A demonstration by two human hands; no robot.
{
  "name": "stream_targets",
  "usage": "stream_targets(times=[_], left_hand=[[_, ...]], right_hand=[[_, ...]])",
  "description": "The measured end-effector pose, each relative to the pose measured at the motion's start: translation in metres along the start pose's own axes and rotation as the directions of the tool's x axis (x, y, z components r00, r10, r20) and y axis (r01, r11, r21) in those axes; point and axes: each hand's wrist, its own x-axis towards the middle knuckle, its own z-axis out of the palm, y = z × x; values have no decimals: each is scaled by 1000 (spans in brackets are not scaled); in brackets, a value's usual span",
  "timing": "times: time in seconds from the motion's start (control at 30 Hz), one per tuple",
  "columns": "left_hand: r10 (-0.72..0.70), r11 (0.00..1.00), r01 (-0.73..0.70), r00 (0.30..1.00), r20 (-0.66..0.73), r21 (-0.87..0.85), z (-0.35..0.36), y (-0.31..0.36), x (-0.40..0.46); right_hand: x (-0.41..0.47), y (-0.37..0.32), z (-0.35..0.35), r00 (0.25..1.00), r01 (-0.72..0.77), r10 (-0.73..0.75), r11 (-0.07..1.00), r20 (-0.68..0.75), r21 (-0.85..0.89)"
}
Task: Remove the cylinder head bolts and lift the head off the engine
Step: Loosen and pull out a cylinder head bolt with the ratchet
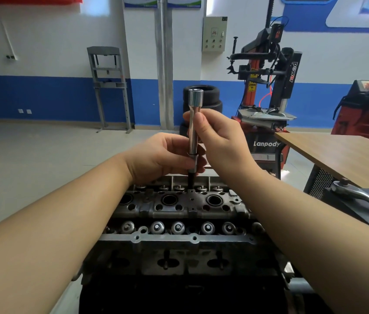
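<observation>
The grey cylinder head [179,209] sits on the engine below me, with spark plug wells in the middle and rows of valve springs front and back. A chrome socket extension [194,123] stands upright over the head's far side, its dark lower end reaching down to the head. My left hand [163,157] grips its lower part, around the socket. My right hand [219,134] pinches the shaft higher up, just under the wide top end. Both forearms reach in from the bottom corners.
A ratchet wrench [357,193] lies on a dark stand at the right, next to a wooden table [342,152]. Behind the engine stand a red tyre changer [267,91], stacked tyres [201,96] and a grey shop press [109,87] against the wall.
</observation>
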Motion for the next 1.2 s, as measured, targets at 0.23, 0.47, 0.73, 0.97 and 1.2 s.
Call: stream_targets(times=[0.23, 0.47, 0.73, 0.97, 1.2], left_hand=[[13, 989, -1, 997, -80, 148, 3, 1, 3], [-17, 1000, 17, 999, 37, -20, -4, -1, 1], [6, 989, 7, 996, -92, 145, 3, -1, 5], [-18, 999, 19, 1000, 8, -33, -2, -4, 3], [57, 994, -47, 993, -105, 97, 6, -7, 8]], right_hand=[[-1, 1, 3, 989, 97, -119, 968, -83, -230], [-1, -2, 5, 993, 113, -118, 974, -10, -194], [-1, -2, 4, 975, 146, -186, 949, -119, -280], [1, -3, -3, 994, 108, -110, 971, 2, -212], [-1, 0, 2, 991, 46, -68, 983, -118, -180]])
